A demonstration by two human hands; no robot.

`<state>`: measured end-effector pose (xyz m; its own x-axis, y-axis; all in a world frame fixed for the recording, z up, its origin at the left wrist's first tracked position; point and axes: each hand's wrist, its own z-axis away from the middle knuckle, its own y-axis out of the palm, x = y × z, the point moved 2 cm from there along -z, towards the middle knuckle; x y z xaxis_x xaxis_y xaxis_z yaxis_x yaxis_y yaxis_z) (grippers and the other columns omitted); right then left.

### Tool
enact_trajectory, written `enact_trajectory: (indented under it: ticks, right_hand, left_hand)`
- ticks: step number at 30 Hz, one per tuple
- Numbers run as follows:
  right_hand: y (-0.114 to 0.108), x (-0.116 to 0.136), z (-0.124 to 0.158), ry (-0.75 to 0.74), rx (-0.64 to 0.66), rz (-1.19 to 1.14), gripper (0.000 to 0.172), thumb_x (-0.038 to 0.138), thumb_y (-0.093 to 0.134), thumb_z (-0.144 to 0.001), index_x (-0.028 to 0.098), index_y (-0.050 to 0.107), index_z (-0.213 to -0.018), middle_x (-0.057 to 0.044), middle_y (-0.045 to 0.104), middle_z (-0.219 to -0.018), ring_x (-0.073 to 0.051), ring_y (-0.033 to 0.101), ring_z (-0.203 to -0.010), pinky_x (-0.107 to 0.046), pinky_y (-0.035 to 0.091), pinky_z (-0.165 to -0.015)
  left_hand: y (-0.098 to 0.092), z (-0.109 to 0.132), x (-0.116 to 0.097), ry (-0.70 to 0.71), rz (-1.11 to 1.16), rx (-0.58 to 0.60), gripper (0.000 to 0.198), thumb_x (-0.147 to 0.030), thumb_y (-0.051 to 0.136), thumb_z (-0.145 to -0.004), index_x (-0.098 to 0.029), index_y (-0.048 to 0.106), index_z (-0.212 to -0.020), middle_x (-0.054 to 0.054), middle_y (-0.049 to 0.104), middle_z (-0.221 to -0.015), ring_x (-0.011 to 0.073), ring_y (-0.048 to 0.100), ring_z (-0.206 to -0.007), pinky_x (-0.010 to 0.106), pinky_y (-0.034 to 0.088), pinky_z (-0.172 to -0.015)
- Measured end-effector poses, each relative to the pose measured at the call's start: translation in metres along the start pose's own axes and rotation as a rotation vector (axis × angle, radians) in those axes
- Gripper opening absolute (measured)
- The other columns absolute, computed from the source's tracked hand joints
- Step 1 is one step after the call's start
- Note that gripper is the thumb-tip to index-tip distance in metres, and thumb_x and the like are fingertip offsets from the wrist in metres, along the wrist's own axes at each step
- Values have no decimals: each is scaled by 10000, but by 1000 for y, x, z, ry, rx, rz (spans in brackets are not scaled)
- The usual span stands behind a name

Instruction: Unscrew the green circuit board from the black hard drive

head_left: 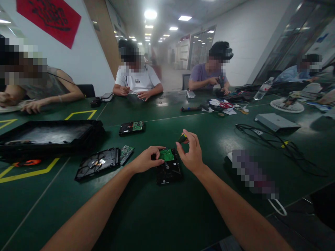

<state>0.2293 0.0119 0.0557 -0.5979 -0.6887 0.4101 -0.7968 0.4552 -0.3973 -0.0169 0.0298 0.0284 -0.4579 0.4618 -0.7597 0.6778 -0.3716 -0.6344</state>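
Observation:
A hard drive (167,172) with a green circuit board (167,155) on its far half lies flat in front of me. My left hand (148,159) grips the drive's left side, thumb and fingers bent at the board's edge. Just right of the drive, my right hand (191,151) is closed round a small screwdriver (182,138) with a dark and yellow handle. The screwdriver's tip is too dim to make out. To the left lie a black drive casing (98,162) and a loose circuit board (126,154). Another hard drive (131,128) rests farther back.
A large black tray (52,134) stands at the left, with an orange object (27,162) beside it. Rightward are a blurred pouch-like item (252,172), black cables (277,143), a grey metal box (277,122) and a water bottle (263,89). Several people sit around the green table (157,223).

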Motion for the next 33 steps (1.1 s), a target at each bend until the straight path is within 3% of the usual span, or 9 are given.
enact_trajectory:
  ticks: [13,16,19,23,29,33]
  right_hand:
    - [-12,-7,2,174,45,7,638,252,590,-970,312,379,-1570,-101,659,-1151,-257,645,-897,-460,618,-767]
    - [-13,-4,1,235,107,-3,554,231,549,-976,300,451,-1517,-82,659,-1082,-234,639,-818,-419,596,-699]
    - [-13,-3,-1,303,148,-36,434,224,535,-986,285,535,-1416,-84,690,-1134,-243,679,-901,-431,593,-789]
    - [-7,-7,1,459,294,-76,261,304,553,-1014,271,599,-1269,-46,727,-1009,-226,701,-825,-395,575,-759]
    - [3,-17,11,706,529,-114,168,289,543,-983,268,605,-1137,28,648,-741,-184,623,-578,-305,466,-532]
    - [8,-22,16,873,620,-223,121,298,524,-983,258,595,-1072,49,632,-659,-173,626,-532,-292,483,-527]
  left_hand:
    - [0,1,-5,-71,21,31,239,-378,730,-901,-238,561,-808,90,622,-1501,304,519,-1408,499,437,-1139]
    - [-1,1,-8,-71,30,31,231,-378,725,-906,-238,564,-818,98,621,-1502,312,509,-1413,512,431,-1145]
    - [-1,1,-9,-74,41,38,234,-379,727,-908,-241,559,-822,94,616,-1512,314,496,-1425,519,420,-1154]
    - [-2,1,-8,-82,47,47,220,-369,718,-918,-241,562,-831,81,584,-1550,310,475,-1442,512,415,-1155]
    - [-4,1,-13,-105,68,52,211,-346,733,-906,-240,563,-840,81,571,-1565,322,449,-1458,537,386,-1170]
    - [-4,1,-13,-109,90,23,206,-304,742,-893,-237,558,-830,71,580,-1554,314,451,-1460,527,374,-1176]
